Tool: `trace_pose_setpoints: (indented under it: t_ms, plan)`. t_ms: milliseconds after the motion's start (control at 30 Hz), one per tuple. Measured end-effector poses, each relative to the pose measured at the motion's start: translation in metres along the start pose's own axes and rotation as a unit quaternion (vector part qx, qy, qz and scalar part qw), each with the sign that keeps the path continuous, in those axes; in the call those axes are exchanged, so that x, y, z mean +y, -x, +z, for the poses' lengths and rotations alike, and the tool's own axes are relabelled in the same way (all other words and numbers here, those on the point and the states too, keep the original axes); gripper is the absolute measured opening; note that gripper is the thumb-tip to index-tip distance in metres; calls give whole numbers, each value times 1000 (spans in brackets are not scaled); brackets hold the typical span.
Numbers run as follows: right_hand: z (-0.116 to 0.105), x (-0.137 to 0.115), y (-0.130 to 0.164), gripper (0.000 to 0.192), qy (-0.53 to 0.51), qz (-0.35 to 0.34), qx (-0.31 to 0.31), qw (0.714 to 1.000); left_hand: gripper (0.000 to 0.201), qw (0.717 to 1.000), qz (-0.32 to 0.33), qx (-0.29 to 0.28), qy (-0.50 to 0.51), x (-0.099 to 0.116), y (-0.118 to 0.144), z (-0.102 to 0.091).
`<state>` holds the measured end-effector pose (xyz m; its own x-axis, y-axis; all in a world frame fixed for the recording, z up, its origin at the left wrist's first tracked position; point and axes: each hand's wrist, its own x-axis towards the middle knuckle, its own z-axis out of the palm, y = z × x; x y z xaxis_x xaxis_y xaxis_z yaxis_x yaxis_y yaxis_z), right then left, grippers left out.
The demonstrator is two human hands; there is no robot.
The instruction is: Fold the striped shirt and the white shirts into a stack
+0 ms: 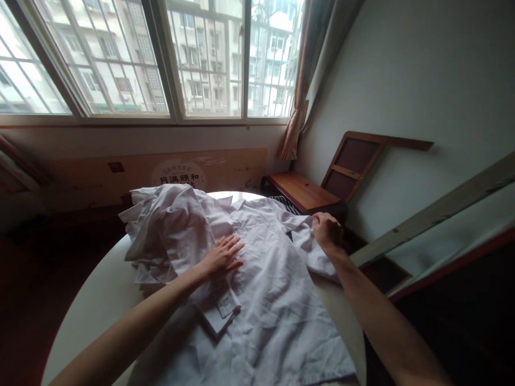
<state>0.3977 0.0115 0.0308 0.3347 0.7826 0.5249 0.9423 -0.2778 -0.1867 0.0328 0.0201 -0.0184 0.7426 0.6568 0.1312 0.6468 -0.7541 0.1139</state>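
Note:
A white button-up shirt lies spread over the round table, its hem towards me. My left hand rests on the shirt front with its fingers spread flat. On the right, my right hand is closed on the cloth of the shirt's sleeve, near the table's far right edge. A white tag lies on the shirt below my left hand. Left of that hand is a rumpled heap of white garments.
The round white table carries the clothes. Behind it stand a printed cardboard panel and a low wooden bench. A pale beam slants along the right. Barred windows and a curtain are at the back.

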Motion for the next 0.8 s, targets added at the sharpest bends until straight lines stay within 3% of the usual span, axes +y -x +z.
trace_pose_setpoints:
  t_ms: [67,133,200,267,333,400,467,533,600,667,733,800]
  plan:
    - [5,4,-6,31,-22,43,-19,999,58,1000,-4,4,15,2,0,-2]
    - [12,8,-10,35,-40,73,-89,993,57,1000,1,5,24,3,1,-1]
    - [18,11,-12,23,-57,81,-141,985,56,1000,1,5,30,4,3,1]
    - [23,12,-13,19,-73,87,-121,986,53,999,-4,7,36,4,4,4]
    - [26,13,-15,28,-85,112,-74,987,50,999,-9,12,41,3,6,6]
    - [28,15,-17,41,-97,141,-92,981,47,999,-11,16,43,1,7,9]
    - [27,17,-21,33,-109,146,-135,974,45,999,-11,21,45,-1,9,12]
    - [20,12,-25,14,-113,130,-106,979,44,998,-8,29,50,-2,10,15]
    - [8,-3,-26,13,-116,84,25,989,43,997,-5,39,59,-4,11,18]
    - [-7,-25,-23,18,-142,-27,128,981,42,997,-6,45,69,-5,12,20]
    - [-19,-46,-16,20,-186,-187,118,957,41,996,-10,50,76,-6,11,20]
    - [-22,-55,-9,18,-195,-270,50,941,41,995,-14,54,80,-7,11,21]
